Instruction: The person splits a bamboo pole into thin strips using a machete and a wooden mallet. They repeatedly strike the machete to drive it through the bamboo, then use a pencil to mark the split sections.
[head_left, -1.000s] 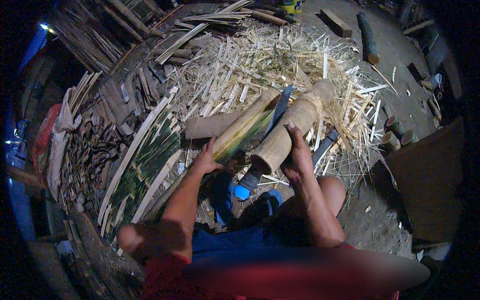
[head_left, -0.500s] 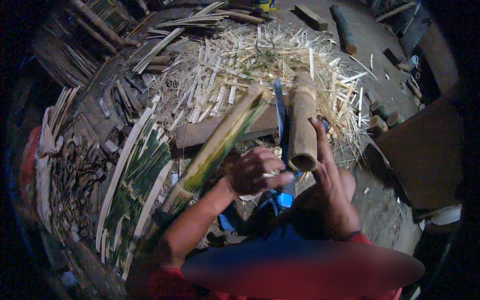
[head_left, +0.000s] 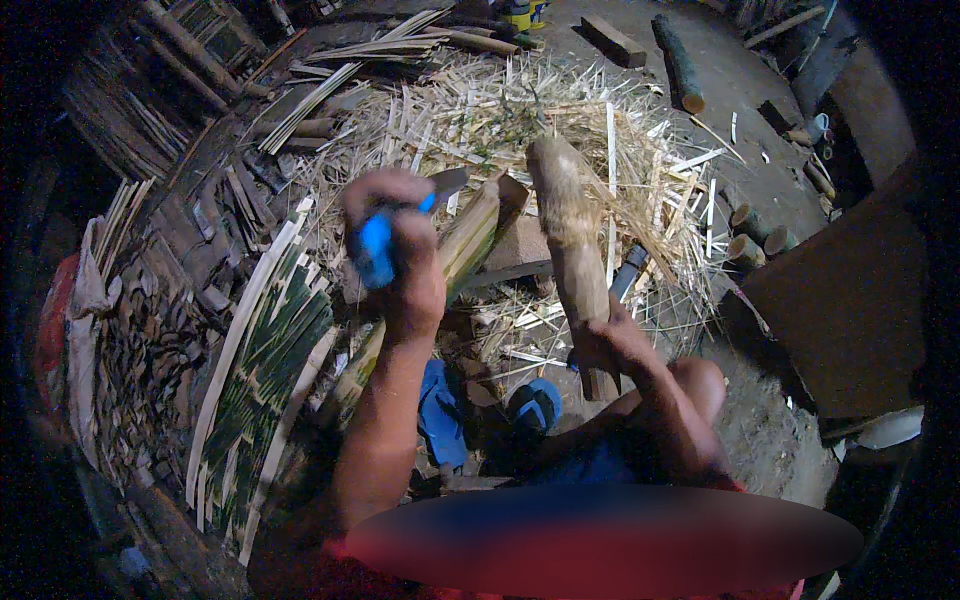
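My left hand (head_left: pixel 400 235) is closed round the blue handle of a knife (head_left: pixel 377 250). Its dark blade reaches out toward the top end of a yellow-green bamboo pole (head_left: pixel 470 235); whether they touch I cannot tell. That pole leans at a slant over a wooden block (head_left: pixel 522 245), its lower end down by my left forearm. My right hand (head_left: pixel 620 345) grips the lower end of a thick, worn bamboo length (head_left: pixel 565 200), held raised and pointing away from me. Just right of it is a dark cylindrical piece (head_left: pixel 630 268), partly hidden.
A heap of pale bamboo shavings (head_left: pixel 450 120) spreads beyond the block. Split green bamboo strips (head_left: pixel 270 350) lie to the left. Blue sandals (head_left: pixel 440 415) are below my hands. Cut logs (head_left: pixel 745 248) and a brown panel (head_left: pixel 820 300) stand at the right.
My left hand has risen up and left, and now clearly grips the blue-handled knife, which stood beside the bamboo length before. My right hand has shifted lower, with the bamboo length tilted left.
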